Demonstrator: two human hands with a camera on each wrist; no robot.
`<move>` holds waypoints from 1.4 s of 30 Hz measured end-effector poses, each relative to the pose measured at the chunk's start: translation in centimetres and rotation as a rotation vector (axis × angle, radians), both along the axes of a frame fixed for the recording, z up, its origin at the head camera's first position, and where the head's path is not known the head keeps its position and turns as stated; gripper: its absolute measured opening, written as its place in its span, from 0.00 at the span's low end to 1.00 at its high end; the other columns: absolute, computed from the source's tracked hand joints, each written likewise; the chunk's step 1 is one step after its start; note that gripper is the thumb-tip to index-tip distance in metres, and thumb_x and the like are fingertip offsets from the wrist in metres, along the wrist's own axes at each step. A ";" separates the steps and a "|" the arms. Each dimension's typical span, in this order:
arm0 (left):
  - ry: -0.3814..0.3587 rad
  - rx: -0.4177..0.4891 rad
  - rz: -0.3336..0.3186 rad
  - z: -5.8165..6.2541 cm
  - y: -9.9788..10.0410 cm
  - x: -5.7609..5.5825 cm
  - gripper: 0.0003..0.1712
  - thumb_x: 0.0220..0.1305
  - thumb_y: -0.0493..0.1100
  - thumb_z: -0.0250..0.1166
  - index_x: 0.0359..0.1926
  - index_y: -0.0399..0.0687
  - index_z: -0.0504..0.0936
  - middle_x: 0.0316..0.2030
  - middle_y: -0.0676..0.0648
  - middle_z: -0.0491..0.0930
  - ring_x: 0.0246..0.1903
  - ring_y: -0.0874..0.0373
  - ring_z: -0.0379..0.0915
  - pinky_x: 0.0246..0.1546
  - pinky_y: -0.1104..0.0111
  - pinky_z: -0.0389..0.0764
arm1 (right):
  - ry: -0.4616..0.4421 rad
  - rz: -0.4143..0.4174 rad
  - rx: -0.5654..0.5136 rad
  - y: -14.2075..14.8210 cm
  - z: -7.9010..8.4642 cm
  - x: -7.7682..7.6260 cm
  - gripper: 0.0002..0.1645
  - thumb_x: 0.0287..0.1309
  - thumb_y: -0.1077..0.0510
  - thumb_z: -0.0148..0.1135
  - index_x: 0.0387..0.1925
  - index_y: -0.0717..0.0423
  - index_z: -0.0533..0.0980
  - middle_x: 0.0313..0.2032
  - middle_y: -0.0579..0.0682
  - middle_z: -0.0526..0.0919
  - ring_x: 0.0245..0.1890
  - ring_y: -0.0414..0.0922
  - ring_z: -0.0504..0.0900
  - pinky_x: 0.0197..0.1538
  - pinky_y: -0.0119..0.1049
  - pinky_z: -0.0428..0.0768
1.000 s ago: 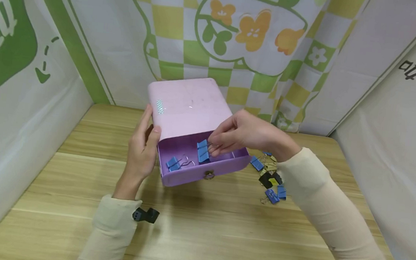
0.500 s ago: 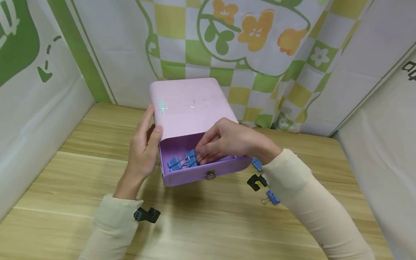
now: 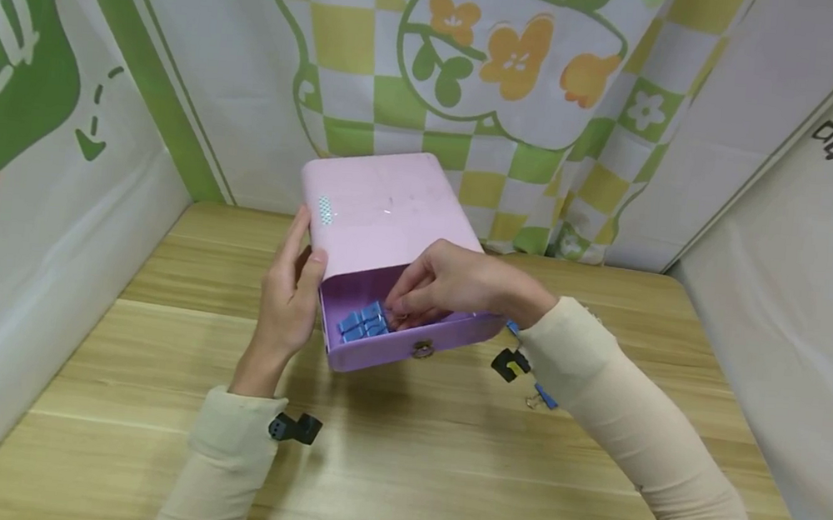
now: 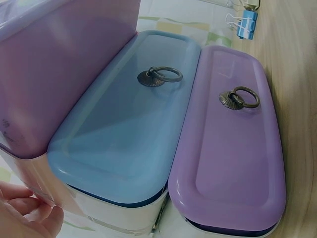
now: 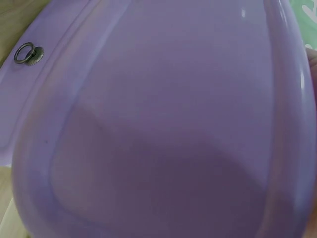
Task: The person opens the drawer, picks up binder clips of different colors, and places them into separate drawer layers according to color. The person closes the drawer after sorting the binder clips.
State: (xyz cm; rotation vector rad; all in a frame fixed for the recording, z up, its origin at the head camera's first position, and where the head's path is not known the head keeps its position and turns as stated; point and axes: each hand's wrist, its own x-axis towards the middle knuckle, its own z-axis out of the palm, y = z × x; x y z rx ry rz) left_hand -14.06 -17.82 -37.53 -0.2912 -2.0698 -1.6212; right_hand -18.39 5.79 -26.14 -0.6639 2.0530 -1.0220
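A small pink-topped drawer chest (image 3: 392,199) stands on the table with its purple top drawer (image 3: 447,337) pulled out. My left hand (image 3: 286,306) rests against the chest's left side, fingers fairly straight along it and thumb near the top's front edge. Reaching into the drawer, my right hand (image 3: 452,280) pinches a blue binder clip (image 3: 376,318) by its wire end. That clip lies close against another blue binder clip (image 3: 353,328) on the drawer's left side. The right wrist view is filled mostly by the purple drawer (image 5: 173,99); the pinching fingertips are hidden there.
Below the pulled drawer, a blue drawer (image 4: 119,124) and a purple drawer (image 4: 230,148) with ring pulls are pushed in. Right of the chest lie a black clip (image 3: 510,364) and a blue binder clip (image 3: 546,396), partly behind the right sleeve. A patterned curtain (image 3: 473,144) hangs behind.
My right hand has lowered the blue binder clip into the drawer and moved it left, up against the other clip. My left hand keeps its place on the chest.
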 end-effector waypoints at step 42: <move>-0.024 -0.003 0.001 -0.1 0.0 -0.1 0.35 0.83 0.50 0.49 0.85 0.55 0.53 0.85 0.47 0.49 0.79 0.44 0.60 0.78 0.48 0.69 | 0.537 -0.341 0.373 16.4 -5.1 -4.6 0.15 0.70 0.55 0.67 0.41 0.65 0.88 0.37 0.61 0.92 0.33 0.46 0.87 0.37 0.38 0.85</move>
